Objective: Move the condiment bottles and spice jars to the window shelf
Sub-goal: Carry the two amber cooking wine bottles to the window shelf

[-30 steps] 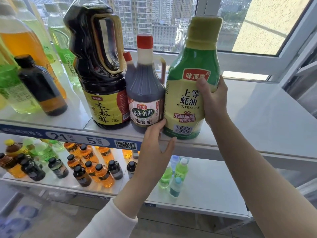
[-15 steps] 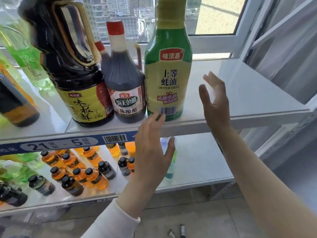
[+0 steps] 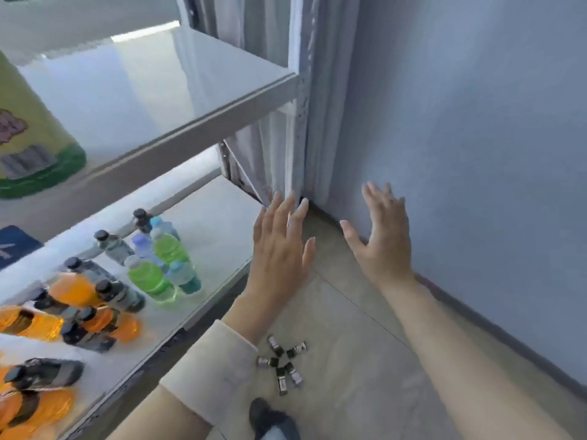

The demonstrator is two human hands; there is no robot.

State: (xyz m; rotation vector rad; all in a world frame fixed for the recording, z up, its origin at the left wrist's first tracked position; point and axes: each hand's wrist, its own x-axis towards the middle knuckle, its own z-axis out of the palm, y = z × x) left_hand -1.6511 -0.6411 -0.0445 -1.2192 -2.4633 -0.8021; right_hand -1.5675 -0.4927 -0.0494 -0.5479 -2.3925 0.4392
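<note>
My left hand (image 3: pixel 281 249) and my right hand (image 3: pixel 379 236) hang open in the air, fingers spread, holding nothing, out past the right end of the shelving. The green oyster sauce bottle (image 3: pixel 28 144) stands on the window shelf (image 3: pixel 178 122) at the far left edge of view, well away from both hands. Several small spice jars (image 3: pixel 282 365) lie in a cluster on the tiled floor below my left wrist.
A lower shelf (image 3: pixel 219 230) carries small green bottles (image 3: pixel 158 265), orange bottles (image 3: pixel 76 290) and dark-capped ones. The white shelf post (image 3: pixel 297 100) and a grey wall (image 3: pixel 476 122) close off the right. My shoe (image 3: pixel 270 417) shows at the bottom.
My right hand let go of the oyster sauce bottle, which stays on the shelf. Both hands drew back and the view swung right and down to the floor and the jars.
</note>
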